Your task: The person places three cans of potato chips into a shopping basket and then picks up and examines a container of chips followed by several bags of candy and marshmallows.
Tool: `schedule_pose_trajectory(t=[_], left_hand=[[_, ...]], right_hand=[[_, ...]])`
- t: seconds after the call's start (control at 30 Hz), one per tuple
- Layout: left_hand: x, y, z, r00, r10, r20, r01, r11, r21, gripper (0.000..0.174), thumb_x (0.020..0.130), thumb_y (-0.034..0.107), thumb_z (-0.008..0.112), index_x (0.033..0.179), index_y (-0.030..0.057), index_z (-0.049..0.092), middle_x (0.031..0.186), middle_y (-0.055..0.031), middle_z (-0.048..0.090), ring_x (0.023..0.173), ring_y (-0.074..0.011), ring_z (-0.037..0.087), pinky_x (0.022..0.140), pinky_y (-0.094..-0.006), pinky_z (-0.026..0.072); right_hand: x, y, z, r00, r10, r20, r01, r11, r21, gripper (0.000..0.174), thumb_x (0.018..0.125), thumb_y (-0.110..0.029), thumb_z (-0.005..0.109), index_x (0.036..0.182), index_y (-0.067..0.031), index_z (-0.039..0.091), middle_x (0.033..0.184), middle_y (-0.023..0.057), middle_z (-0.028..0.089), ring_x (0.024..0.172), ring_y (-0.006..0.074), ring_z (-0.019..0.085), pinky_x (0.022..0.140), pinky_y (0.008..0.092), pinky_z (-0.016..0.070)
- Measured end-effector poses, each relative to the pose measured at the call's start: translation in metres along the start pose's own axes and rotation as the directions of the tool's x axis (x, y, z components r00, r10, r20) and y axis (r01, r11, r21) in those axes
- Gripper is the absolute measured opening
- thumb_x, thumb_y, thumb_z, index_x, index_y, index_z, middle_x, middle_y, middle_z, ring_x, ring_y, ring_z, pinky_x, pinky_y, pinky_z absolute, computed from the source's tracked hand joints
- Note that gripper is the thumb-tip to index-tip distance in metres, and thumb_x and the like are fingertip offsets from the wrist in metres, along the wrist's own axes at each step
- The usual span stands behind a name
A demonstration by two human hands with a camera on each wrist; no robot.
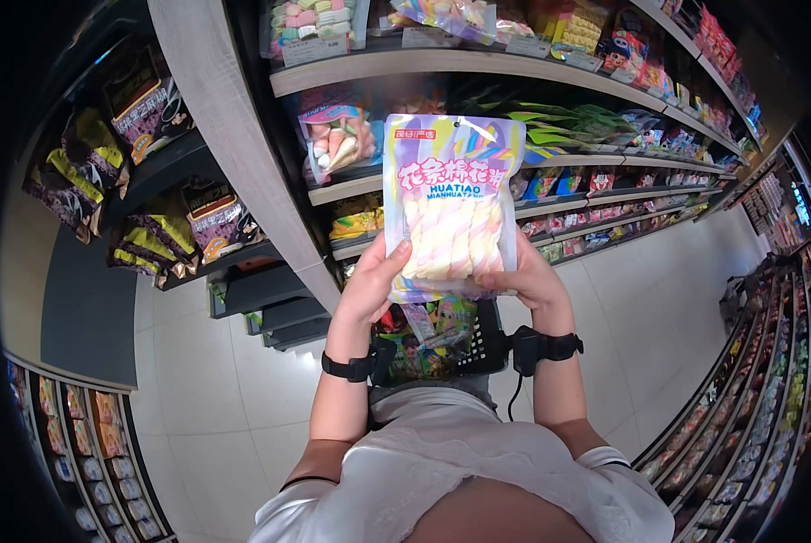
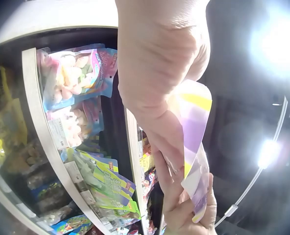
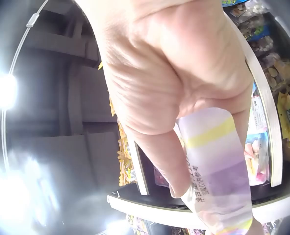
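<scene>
A bag of twisted marshmallows, pastel purple and white with a clear window, is held upright in front of the shelves. My left hand grips its lower left edge, thumb on the front face. On the opposite side my right hand pinches the lower right edge, its thumb lying over the window. From below, the left wrist view catches the purple and yellow bottom fold of the bag beside the palm. Printed small text shows on that fold in the right wrist view, close under my right thumb.
Behind the bag, shelves carry packets of sweets, among them another marshmallow bag. Below my hands hangs a black basket with colourful packets in it. Dark snack bags fill a rack at left; a stocked shelf curves along the right.
</scene>
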State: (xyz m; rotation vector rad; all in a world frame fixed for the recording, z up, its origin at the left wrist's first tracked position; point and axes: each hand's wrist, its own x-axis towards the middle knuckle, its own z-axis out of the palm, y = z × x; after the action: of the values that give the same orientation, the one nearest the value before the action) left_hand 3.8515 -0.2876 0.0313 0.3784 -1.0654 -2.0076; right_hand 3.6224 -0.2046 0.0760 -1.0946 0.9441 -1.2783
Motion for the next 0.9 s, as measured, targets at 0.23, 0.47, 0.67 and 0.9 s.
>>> schedule_pose_trajectory(t=[0.23,0.47,0.67,0.9], left_hand=[[0.003,0.006,0.001,0.999,-0.013,0.035,0.018,0.989,-0.148,0.048,0.103,0.02,0.049,0.145,0.0009,0.035,0.14,-0.0119,0.05,0.124,-0.0193,0.053,0.101,-0.0351,0.045],[0.016,-0.001,-0.004,0.97,0.128,0.208,-0.04,0.923,-0.383,0.065,0.101,0.036,0.05,0.15,0.0019,0.026,0.152,-0.0173,0.035,0.14,-0.0253,0.036,0.112,-0.0379,0.0327],[0.013,-0.017,-0.013,0.991,0.115,0.074,-0.099,0.976,-0.192,0.059,0.085,0.022,0.074,0.132,-0.0004,0.047,0.113,-0.0053,0.065,0.1,-0.0144,0.063,0.09,-0.0299,0.0495],[0.003,0.012,-0.009,0.968,0.201,-0.151,-0.189,0.978,0.092,0.047,0.087,0.02,0.072,0.125,-0.0025,0.055,0.117,-0.0107,0.066,0.103,-0.0163,0.064,0.093,-0.032,0.0477]], right_hand=[[0.009,0.007,-0.008,0.998,-0.02,-0.064,0.027,0.994,0.109,0.065,0.083,-0.007,0.073,0.14,-0.0016,0.042,0.131,0.0071,0.057,0.119,0.0162,0.055,0.1,0.0318,0.0452],[0.023,0.061,0.002,0.999,0.029,0.019,-0.034,0.798,0.601,0.037,0.096,-0.017,0.059,0.13,-0.0021,0.052,0.119,0.0097,0.063,0.103,0.0179,0.065,0.088,0.0324,0.0539],[0.023,0.101,0.061,0.89,0.021,0.456,-0.416,0.447,0.792,0.046,0.095,-0.036,0.053,0.125,-0.0008,0.054,0.099,0.0086,0.063,0.066,0.0141,0.054,0.059,0.0277,0.0445],[0.028,0.09,0.015,0.926,0.35,-0.143,-0.249,0.848,0.467,0.047,0.1,-0.045,0.048,0.126,-0.0066,0.056,0.114,0.0044,0.065,0.101,0.0146,0.063,0.078,0.0328,0.0538]])
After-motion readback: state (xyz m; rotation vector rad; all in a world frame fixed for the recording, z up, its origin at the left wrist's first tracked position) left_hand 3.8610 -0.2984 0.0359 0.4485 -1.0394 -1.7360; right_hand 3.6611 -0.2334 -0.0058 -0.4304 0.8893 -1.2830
